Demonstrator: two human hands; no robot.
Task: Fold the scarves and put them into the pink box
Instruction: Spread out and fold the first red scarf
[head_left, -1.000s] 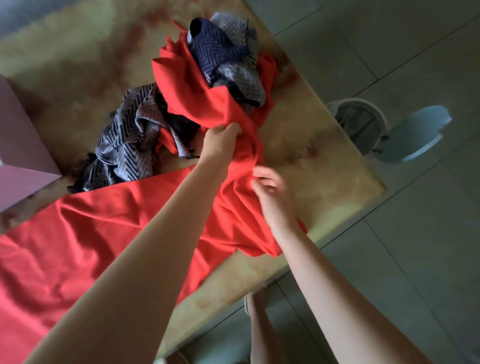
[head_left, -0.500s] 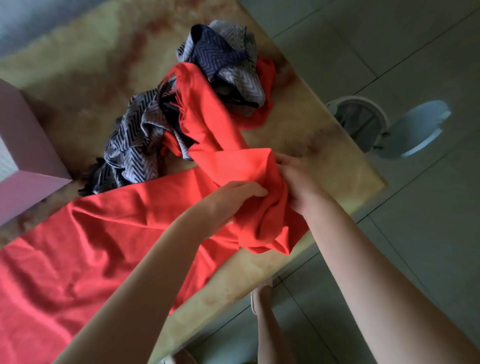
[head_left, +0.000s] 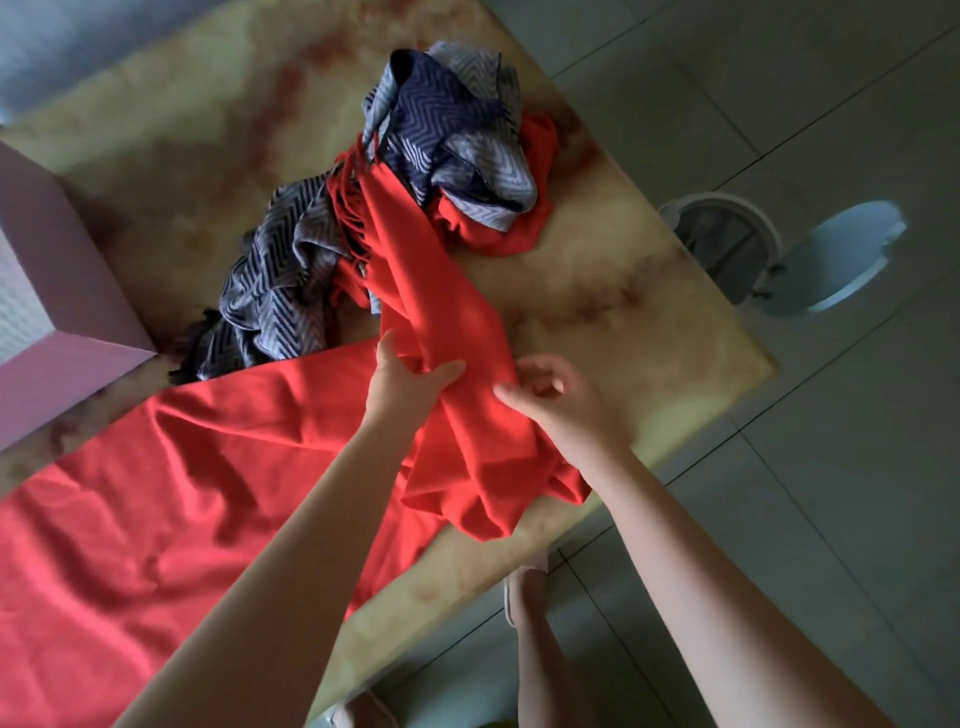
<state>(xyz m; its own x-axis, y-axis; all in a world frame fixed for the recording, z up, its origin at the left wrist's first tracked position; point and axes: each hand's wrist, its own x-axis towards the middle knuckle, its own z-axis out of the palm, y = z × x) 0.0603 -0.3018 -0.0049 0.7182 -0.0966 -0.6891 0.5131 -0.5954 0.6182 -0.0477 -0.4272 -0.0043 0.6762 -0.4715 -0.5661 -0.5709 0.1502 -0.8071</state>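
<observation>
Red scarf (head_left: 182, 467) lies half spread over the marble table (head_left: 623, 312), unfolded — the left hand (head_left: 410, 379) grips its bunched end, the right hand (head_left: 556, 405) pinches it just beside. Zigzag scarves (head_left: 275, 301) sit heaped beyond, untouched; the pink box (head_left: 78, 312) at the left, partly in view, shows no scarf — nearly everything remains, I judge.

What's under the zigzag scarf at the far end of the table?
Red cloth pokes out beneath the zigzag scarf, on the table. Whatever else lies under it is covered.
</observation>
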